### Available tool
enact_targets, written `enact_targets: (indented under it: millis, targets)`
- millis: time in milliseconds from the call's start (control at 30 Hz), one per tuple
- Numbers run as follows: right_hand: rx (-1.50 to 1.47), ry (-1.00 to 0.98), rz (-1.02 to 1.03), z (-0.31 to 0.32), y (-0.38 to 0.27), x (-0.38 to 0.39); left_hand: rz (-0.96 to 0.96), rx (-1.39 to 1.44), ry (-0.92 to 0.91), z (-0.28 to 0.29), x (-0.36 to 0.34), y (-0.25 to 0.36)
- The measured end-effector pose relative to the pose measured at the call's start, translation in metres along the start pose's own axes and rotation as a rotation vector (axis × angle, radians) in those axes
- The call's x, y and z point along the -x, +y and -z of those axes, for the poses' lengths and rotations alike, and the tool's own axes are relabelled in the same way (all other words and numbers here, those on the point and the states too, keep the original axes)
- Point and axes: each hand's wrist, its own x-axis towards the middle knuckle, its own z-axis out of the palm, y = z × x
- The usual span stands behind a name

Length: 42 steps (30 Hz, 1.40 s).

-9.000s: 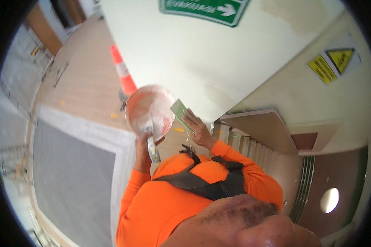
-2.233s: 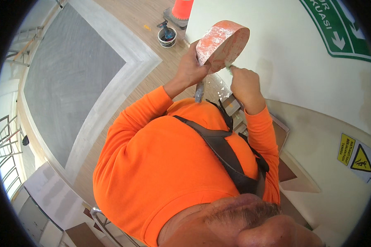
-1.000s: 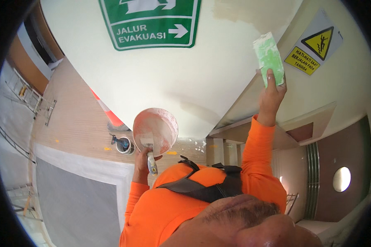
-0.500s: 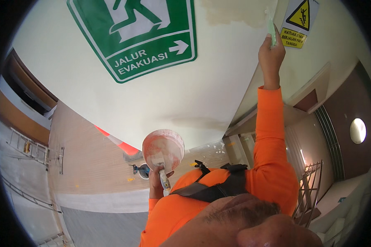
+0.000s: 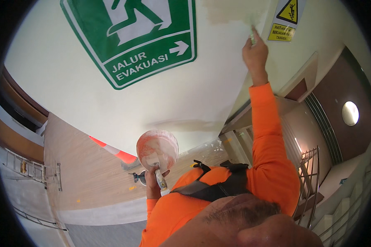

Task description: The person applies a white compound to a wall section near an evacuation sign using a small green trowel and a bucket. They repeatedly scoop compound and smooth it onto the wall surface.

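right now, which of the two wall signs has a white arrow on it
The large green sign, left of the raised right hand. Its white arrow points right; the smaller yellow sign, to the hand's right, carries a triangle instead.

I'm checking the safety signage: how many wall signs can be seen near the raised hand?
2: a large green sign, cut off by the top edge, left of the right hand; and a yellow warning sign to its upper right. Others may be hidden.

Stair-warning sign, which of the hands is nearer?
Right: the right hand is just lower left of the stair-warning sign; the left hand, far below, holds the bowl.
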Motion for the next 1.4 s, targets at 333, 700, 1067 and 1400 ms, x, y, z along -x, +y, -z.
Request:
enact_targets:
  millis: [333, 700, 1067, 1400]
  targets:
    - [-0.077, 0.038, -0.074, 0.083, 0.119, -0.084, 0.0, -0.038, -0.079, -0.138, -0.014, -0.062]
    - [-0.231, -0.243, -0.036, 0.105, 0.125, -0.071, 0.015, -0.092, -0.064, -0.185, -0.007, -0.093]
    - [-0.175, -0.133, -0.179, 0.086, 0.108, -0.095, 0.032, -0.013, -0.038, -0.126, -0.014, -0.074]
    - [-0.18, -0.067, -0.176, 0.08, 0.053, -0.079, 0.011, -0.029, -0.065, -0.08, -0.012, -0.02]
